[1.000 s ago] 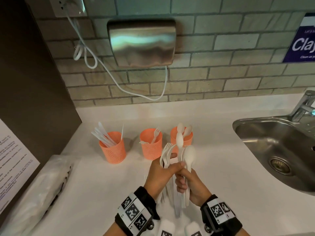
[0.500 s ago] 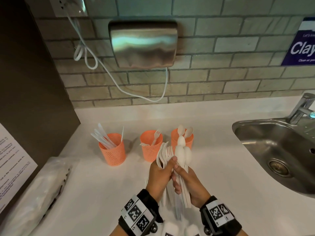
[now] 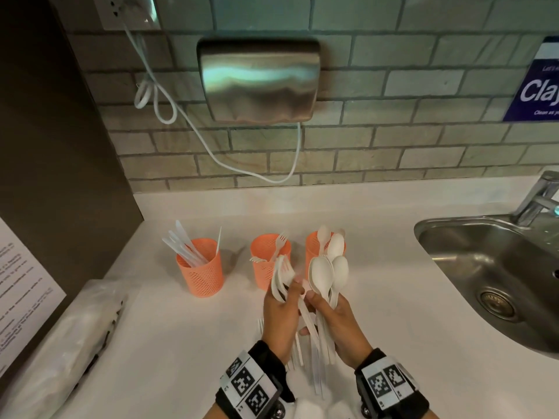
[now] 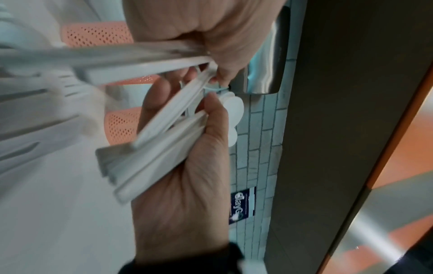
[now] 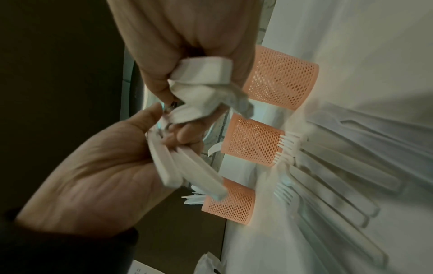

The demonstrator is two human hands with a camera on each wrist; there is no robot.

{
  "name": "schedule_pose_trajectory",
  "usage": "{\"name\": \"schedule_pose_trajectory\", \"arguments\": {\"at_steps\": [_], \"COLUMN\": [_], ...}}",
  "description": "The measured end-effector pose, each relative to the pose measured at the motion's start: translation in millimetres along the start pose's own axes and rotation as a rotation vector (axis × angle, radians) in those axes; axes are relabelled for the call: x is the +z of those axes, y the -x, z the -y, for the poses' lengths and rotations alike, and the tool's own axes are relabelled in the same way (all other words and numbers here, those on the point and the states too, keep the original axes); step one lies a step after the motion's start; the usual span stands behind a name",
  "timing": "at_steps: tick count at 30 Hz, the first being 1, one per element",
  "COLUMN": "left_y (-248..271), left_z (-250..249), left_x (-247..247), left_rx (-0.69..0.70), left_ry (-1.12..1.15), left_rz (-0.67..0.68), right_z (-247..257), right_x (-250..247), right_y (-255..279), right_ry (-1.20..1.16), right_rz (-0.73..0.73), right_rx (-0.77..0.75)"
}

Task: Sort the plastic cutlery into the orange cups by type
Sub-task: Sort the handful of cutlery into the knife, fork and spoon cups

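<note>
Three orange mesh cups stand in a row on the white counter: the left cup (image 3: 200,271) holds knives, the middle cup (image 3: 266,269) forks, the right cup (image 3: 314,247) spoons. In front of them my left hand (image 3: 290,293) grips a bunch of white forks (image 3: 282,275), tines up. Close beside it, my right hand (image 3: 314,297) grips several white spoons (image 3: 323,276), bowls up. The wrist views show both hands wrapped around the handles (image 4: 150,152) (image 5: 187,166). More loose cutlery (image 5: 339,166) lies on the counter under the hands.
A steel sink (image 3: 453,249) with a faucet (image 3: 538,201) is sunk into the counter on the right. A crumpled plastic bag (image 3: 60,343) lies at the left edge beside a dark panel with a printed sheet (image 3: 24,282). A hand dryer (image 3: 257,83) and its cable hang above.
The spoons have come away from the forks: my right hand has carried them slightly right, while my left hand keeps the forks. Both hands stay in front of the cups.
</note>
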State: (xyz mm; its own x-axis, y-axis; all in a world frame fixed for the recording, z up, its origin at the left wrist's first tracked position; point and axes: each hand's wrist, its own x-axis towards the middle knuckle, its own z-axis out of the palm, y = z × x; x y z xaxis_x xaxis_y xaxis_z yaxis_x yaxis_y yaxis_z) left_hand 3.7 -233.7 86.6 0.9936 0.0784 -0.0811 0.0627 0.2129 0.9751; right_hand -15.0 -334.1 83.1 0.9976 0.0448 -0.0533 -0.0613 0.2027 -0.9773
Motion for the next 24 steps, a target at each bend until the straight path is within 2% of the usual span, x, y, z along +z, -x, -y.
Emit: {"name": "schedule_pose_trajectory", "arguments": {"at_steps": [3,6,10,12,16,19,24], "left_y": [-13.5,-22.7,-27.1,-25.1,-20.9,-20.5,-28.3], "left_z": [-7.8,-17.5,-27.5,-32.2,-37.6,-42.9,-45.7], "left_x": [-9.0,-22.0,-33.2,-35.2,-33.5,-26.4,-25.7], "left_rx": [0.031,-0.019,-0.213,-0.24,-0.024,0.136,0.248], "left_ry": [0.025,0.084,0.165,0.181,-0.079,-0.208,-0.305], "left_rz": [-0.087,-0.083,0.083,0.191,0.316,0.313,0.379], "right_z": [-1.0,-3.4,-6.9,-7.4,-7.3,-6.4,-7.6], "right_x": [-3.5,-5.2,-5.7,-5.6,-8.2,-10.6,-16.2], "right_y": [-1.5,-2.2,-2.7,-4.0,-7.6,-8.1,-10.1], "right_ry": [0.006,0.076,0.144,0.149,0.128,0.184,0.232], "right_rz": [-0.029,-0.039,-0.047,-0.044,-0.01,0.05,0.114], "right_rx": [0.003,-0.001,-0.001,0.015,0.092,0.092,0.127]}}
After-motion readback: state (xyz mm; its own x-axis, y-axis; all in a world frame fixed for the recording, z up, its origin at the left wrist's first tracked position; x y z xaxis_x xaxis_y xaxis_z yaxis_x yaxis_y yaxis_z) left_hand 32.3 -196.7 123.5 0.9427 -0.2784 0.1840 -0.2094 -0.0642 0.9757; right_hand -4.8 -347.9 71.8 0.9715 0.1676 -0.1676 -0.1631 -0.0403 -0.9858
